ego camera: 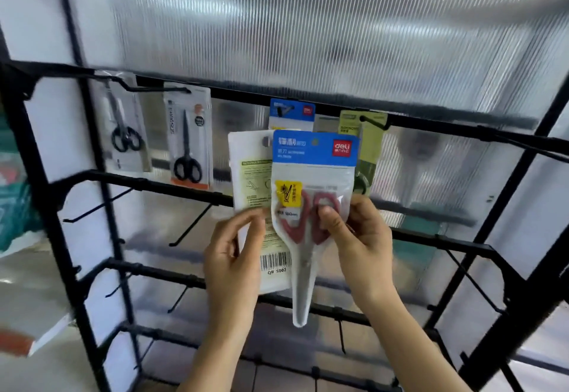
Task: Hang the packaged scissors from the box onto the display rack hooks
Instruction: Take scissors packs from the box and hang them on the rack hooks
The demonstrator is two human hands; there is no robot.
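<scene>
My right hand [354, 237] pinches a blue-topped pack of red-handled scissors [311, 182] at the handles, held upright in front of the rack. My left hand [237, 253] grips a white pack [249, 176], its printed back and barcode facing me, just left of and behind the blue one. Both packs sit below the top bar of the black display rack [431, 120]. On that bar hang two packs of black scissors [184, 142], another blue pack [292, 111] and a green pack [369, 133]. The box is out of view.
Lower rack bars carry bare black hooks [191, 228] pointing toward me, left of my hands. A ribbed translucent panel [308, 28] backs the rack. Blurred white, teal and orange goods [18, 207] lie at the far left edge.
</scene>
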